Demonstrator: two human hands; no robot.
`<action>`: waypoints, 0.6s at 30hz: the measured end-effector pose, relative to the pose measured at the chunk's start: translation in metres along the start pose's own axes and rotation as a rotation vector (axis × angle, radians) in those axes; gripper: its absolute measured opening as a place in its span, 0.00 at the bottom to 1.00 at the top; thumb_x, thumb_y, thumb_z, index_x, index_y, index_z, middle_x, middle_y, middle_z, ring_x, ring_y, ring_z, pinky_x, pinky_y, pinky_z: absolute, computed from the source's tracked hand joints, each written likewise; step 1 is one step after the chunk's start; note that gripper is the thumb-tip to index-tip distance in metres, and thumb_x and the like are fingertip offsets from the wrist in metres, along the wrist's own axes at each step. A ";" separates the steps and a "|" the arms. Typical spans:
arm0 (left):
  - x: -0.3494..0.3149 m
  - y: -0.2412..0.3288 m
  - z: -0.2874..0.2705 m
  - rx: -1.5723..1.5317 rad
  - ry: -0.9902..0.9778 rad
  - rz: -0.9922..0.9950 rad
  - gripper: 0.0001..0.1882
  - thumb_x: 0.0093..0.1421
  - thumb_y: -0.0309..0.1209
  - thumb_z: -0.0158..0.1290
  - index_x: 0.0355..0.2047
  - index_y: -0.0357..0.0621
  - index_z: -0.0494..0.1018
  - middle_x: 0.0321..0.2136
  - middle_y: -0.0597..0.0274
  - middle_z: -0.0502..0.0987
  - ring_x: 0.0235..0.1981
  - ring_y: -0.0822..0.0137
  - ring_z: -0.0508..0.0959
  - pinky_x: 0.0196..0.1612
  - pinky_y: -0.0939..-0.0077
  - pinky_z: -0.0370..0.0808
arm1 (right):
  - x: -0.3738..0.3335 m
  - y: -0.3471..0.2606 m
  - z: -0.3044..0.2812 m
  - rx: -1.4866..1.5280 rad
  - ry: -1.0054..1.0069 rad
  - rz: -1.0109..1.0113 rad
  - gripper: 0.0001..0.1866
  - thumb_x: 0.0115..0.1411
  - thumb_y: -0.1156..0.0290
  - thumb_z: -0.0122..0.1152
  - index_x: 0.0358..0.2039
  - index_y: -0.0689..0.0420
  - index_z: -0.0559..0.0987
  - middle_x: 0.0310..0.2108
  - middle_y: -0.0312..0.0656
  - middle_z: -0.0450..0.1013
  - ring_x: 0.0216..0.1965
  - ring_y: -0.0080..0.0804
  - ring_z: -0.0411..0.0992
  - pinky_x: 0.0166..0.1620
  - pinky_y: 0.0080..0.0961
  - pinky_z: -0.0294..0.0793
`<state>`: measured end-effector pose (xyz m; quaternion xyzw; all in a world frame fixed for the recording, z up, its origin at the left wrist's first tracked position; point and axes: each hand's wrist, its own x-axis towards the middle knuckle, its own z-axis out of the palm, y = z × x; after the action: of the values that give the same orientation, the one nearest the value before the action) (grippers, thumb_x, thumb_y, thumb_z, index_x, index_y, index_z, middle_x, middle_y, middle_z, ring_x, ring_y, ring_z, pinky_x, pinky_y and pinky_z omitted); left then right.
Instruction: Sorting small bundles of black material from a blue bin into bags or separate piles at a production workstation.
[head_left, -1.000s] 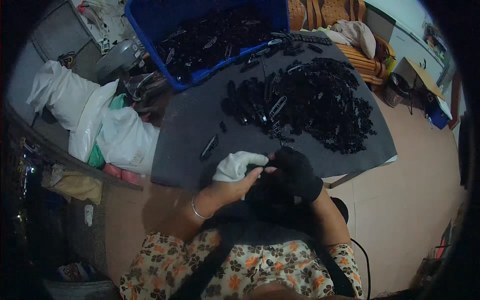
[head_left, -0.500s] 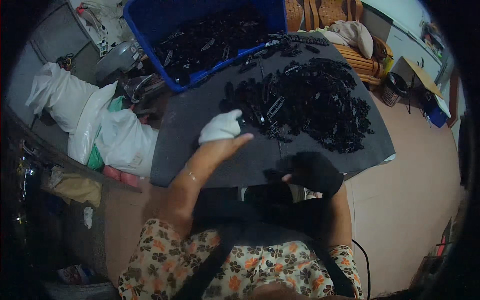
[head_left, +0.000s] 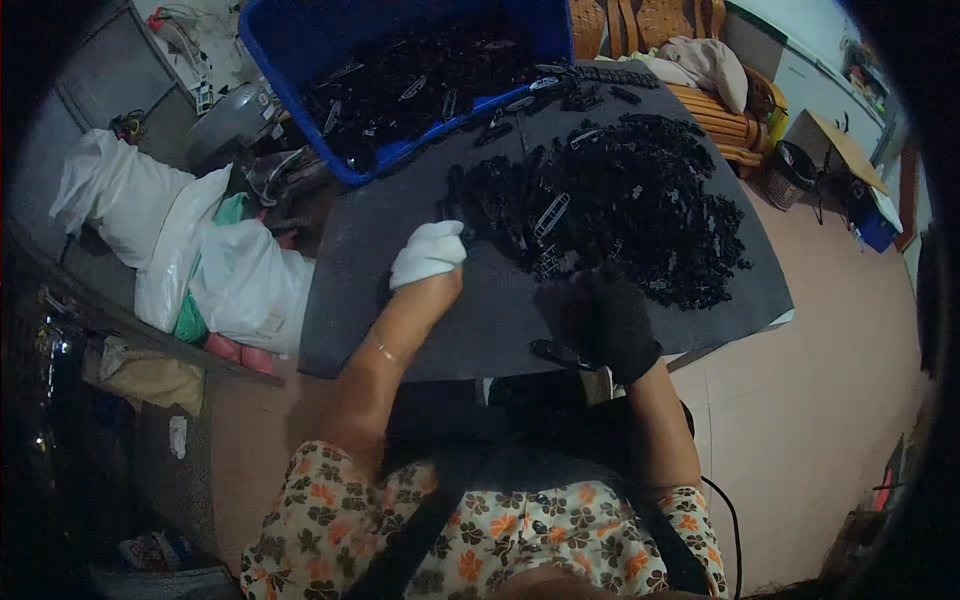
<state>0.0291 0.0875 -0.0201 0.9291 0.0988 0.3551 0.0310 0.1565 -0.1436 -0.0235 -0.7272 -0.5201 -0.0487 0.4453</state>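
My left hand (head_left: 428,255), in a white glove, is closed above the left part of the table, beside the heap's left edge. Whatever its fingers hold, if anything, is hidden. My right hand (head_left: 612,325) wears a black glove and reaches over the heap's near edge; its fingers blend into the dark parts, so their grip is unclear. A heap of small black plastic parts (head_left: 650,210) covers the table's right half. One long slotted black piece (head_left: 551,215) stands out at its left side. Near the table's front edge, beside my right hand, lies an elongated black piece (head_left: 556,352).
A blue bin (head_left: 330,150) of similar black parts stands at the table's far left. The table (head_left: 350,290) has a dark grey top. White sacks (head_left: 250,280) lean at the left. A wooden bench (head_left: 715,120) and a dark basket (head_left: 790,175) stand at the far right.
My right hand has moved forward from the table's front edge to the near side of the heap. My left hand has shifted slightly left and turned, hiding the dark thing seen at its fingers earlier.
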 end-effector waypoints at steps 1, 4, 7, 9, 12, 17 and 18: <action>0.000 0.009 -0.007 -0.005 -0.005 0.000 0.16 0.45 0.24 0.53 0.38 0.44 0.73 0.35 0.52 0.74 0.35 0.51 0.75 0.39 0.63 0.73 | -0.004 0.005 0.003 0.335 0.030 0.051 0.11 0.43 0.77 0.59 0.31 0.57 0.76 0.32 0.43 0.71 0.35 0.41 0.70 0.39 0.29 0.70; -0.006 0.027 -0.028 -0.190 -0.055 -0.192 0.17 0.48 0.20 0.52 0.41 0.38 0.71 0.38 0.52 0.74 0.38 0.58 0.76 0.40 0.68 0.74 | -0.005 -0.004 -0.002 0.504 -0.083 0.255 0.09 0.45 0.80 0.58 0.30 0.57 0.75 0.30 0.42 0.71 0.34 0.37 0.71 0.38 0.25 0.70; -0.021 0.037 -0.030 -0.684 -0.158 -0.370 0.15 0.53 0.17 0.50 0.43 0.32 0.69 0.41 0.54 0.71 0.40 0.67 0.74 0.40 0.76 0.75 | -0.005 -0.022 -0.003 0.285 -0.111 0.120 0.08 0.47 0.81 0.57 0.29 0.58 0.75 0.30 0.42 0.71 0.35 0.35 0.72 0.37 0.23 0.70; -0.023 0.046 -0.031 -0.734 -0.182 -0.349 0.16 0.51 0.17 0.52 0.42 0.33 0.70 0.41 0.53 0.71 0.41 0.67 0.74 0.41 0.76 0.74 | -0.007 -0.023 0.002 0.213 -0.072 0.069 0.07 0.47 0.80 0.58 0.29 0.58 0.75 0.30 0.42 0.72 0.34 0.35 0.72 0.37 0.24 0.71; -0.021 0.066 -0.043 -0.625 -0.164 -0.234 0.13 0.50 0.18 0.54 0.38 0.35 0.72 0.42 0.52 0.72 0.43 0.64 0.73 0.43 0.74 0.72 | -0.009 -0.042 0.001 0.184 -0.027 0.039 0.06 0.46 0.79 0.60 0.28 0.57 0.76 0.30 0.42 0.72 0.33 0.36 0.73 0.36 0.26 0.71; -0.027 0.077 -0.039 -0.706 -0.182 -0.131 0.15 0.53 0.20 0.51 0.43 0.34 0.67 0.40 0.54 0.72 0.41 0.65 0.74 0.43 0.74 0.71 | -0.016 -0.029 0.006 0.053 0.082 -0.198 0.06 0.44 0.77 0.62 0.26 0.56 0.77 0.30 0.43 0.73 0.32 0.39 0.73 0.35 0.31 0.72; -0.027 0.078 -0.039 -0.707 -0.184 -0.130 0.15 0.53 0.20 0.51 0.43 0.34 0.67 0.40 0.54 0.72 0.41 0.65 0.74 0.43 0.74 0.71 | -0.014 -0.031 0.002 0.051 0.093 -0.273 0.06 0.43 0.77 0.62 0.25 0.55 0.76 0.29 0.43 0.73 0.31 0.40 0.73 0.33 0.32 0.72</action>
<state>-0.0043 0.0048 0.0016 0.8808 0.0255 0.2795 0.3813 0.1251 -0.1500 -0.0137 -0.6351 -0.5942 -0.1293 0.4763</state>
